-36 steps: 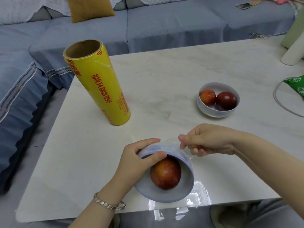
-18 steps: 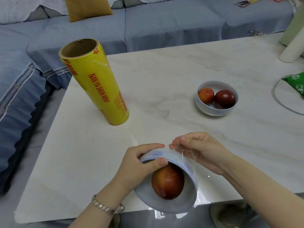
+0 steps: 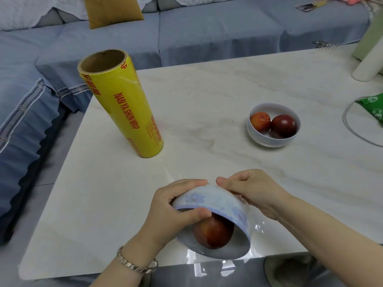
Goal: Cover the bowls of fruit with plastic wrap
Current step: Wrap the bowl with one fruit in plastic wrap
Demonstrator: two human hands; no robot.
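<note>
Since the earlier frame, has slid the right grip [image 3: 255, 193] up onto the upturned underside of the near bowl [image 3: 217, 201], fingers curled and pinning plastic wrap [image 3: 257, 226] there. Clamps the rim with the left grip [image 3: 172, 214], thumb across the mouth beside the red fruit [image 3: 213, 233], mouth tipped toward the near edge of the pale marbled table [image 3: 207, 90]. Farther right, an uncovered second bowl [image 3: 271, 139] with two fruits; far left, a yellow wrap roll [image 3: 124, 108], upright. Beyond, a blue sofa [image 3: 207, 27] with a mustard cushion [image 3: 112, 9]; at the right edge, a green packet [image 3: 373, 104].

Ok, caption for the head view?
The left hand grips the tilted bowl; the right hand holds plastic wrap against its side.
</note>
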